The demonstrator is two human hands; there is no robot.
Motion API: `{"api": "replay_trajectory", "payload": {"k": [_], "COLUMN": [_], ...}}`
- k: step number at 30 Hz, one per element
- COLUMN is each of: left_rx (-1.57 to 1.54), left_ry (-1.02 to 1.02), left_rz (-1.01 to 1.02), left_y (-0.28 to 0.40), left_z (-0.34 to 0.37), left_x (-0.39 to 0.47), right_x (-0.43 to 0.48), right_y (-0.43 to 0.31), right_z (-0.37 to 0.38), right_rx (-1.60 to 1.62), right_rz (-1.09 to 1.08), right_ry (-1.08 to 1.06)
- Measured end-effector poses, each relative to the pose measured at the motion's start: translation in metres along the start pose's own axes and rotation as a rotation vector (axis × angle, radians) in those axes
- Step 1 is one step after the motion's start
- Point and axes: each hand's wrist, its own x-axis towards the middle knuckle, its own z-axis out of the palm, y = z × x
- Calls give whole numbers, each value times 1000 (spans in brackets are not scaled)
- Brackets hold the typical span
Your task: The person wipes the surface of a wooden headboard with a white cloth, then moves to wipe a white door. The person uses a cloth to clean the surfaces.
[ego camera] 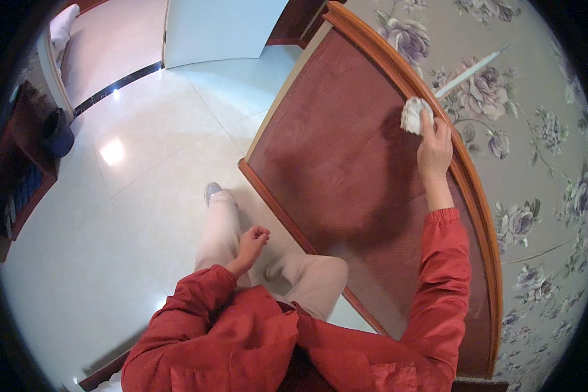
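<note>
My right hand (435, 147) holds a crumpled white cloth (415, 115) against the inner edge of the curved-looking wooden rail (470, 196), at the upper right. The rail borders a large reddish-brown panel (333, 142), on which the shadow of my arm falls. My left hand (255, 241) hangs in front of my body above my leg, fingers loosely curled, with nothing visible in it.
Flowered wallpaper (519, 220) covers the wall at the right. A pale door (215, 29) stands at the top. Glossy floor tiles (142, 196) lie at the left, beside a dark shelf unit (29, 152) with a dark bin-like container (59, 134).
</note>
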Motion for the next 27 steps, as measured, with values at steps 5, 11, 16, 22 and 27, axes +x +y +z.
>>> {"api": "replay_trajectory", "payload": {"k": [5,11,16,22,27], "left_rx": [258,440,626,671,669], "left_ry": [70,62,-67,-175,-143], "left_rz": [101,168,164,151,182], "left_y": [5,9,13,11,2], "left_z": [-3,-4,-3,-4,-7], "left_x": [-1,-3,-6,-4,-1], "right_x": [83,121,154,206,233], "right_y": [-8,-15,-23,-48,-72], "right_z": [27,75,107,152,179], "right_rx": [-158,-250,-176,-137,-103], "right_rz": [38,-34,-195,-264,-190], "right_ry": [27,-55,40,112,89]}}
